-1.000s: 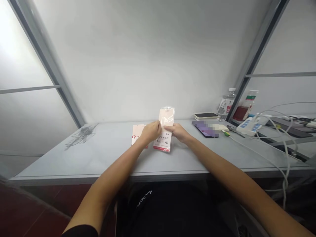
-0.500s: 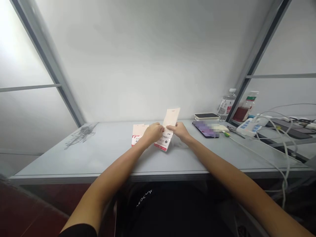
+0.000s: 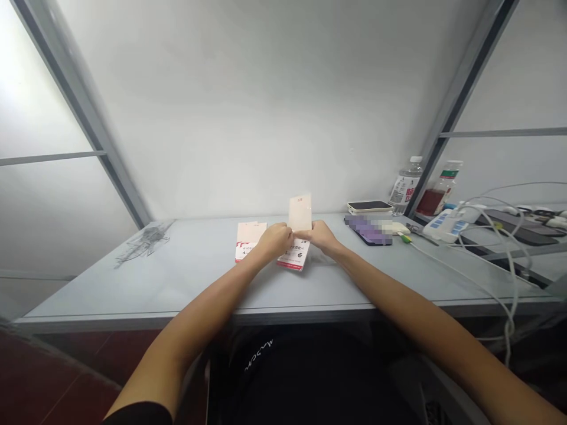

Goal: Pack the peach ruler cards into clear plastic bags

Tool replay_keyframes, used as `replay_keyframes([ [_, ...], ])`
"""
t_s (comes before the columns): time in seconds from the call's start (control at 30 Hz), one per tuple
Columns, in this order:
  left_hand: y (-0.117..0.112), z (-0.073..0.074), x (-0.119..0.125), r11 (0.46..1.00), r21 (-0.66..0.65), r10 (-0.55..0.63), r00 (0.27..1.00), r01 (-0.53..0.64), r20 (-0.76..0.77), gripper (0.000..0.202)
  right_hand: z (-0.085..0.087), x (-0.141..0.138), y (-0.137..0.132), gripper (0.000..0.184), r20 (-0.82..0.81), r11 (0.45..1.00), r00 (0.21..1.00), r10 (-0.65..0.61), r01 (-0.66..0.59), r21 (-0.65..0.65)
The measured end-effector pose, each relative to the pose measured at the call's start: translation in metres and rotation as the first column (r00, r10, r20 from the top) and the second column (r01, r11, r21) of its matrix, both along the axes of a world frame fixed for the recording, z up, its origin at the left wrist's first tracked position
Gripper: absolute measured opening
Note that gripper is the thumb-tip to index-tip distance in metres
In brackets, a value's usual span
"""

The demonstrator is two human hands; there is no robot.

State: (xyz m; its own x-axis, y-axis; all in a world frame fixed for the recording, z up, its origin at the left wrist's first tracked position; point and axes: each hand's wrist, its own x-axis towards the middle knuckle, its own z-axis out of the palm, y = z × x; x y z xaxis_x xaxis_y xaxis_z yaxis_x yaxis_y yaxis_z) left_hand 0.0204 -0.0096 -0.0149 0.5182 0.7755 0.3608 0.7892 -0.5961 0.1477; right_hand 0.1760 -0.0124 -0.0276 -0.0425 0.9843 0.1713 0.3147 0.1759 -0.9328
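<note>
Both my hands hold one flat ruler-set packet (image 3: pixel 300 213), beige on top and white with printed characters and a red strip below. My left hand (image 3: pixel 275 238) is closed on its left edge, thumb side towards the middle. From the right, my right hand (image 3: pixel 322 237) pinches the same packet, its thumb lying across the front. The packet stands tilted up above the desk, its middle partly covered by my fingers. A similar beige, white and red packet (image 3: pixel 250 231) lies on the desk behind my left hand and wrist, which hide part of it.
On the right of the grey desk (image 3: pixel 133 289) are a phone in a pale case (image 3: pixel 370 206), a purple-screened phone (image 3: pixel 370 230), a water bottle (image 3: pixel 406 186), a bottle with dark red liquid (image 3: pixel 436 195) and a power strip (image 3: pixel 447 224) with loose white cables. A dark drawing (image 3: pixel 146 242) marks the left side.
The packet has turned more upright, its top swinging left to face me more squarely. My right thumb has slid slightly left across it. Both hands keep their hold.
</note>
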Motion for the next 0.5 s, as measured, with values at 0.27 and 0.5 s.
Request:
replay_keyframes([
  [0.27,-0.0002,0.0022,0.0004,0.999,-0.026,0.037,0.999,-0.037,0.000,0.028,-0.0060,0.0008,0.0061,0.019,-0.100,1.000,0.995,0.026,-0.027,-0.011],
  [0.5,0.0013,0.0014,-0.0005,0.999,0.005,0.046,0.998,-0.046,0.041,0.023,-0.0051,-0.0022,0.0045,0.020,-0.170,1.000,0.985,-0.011,0.011,-0.002],
])
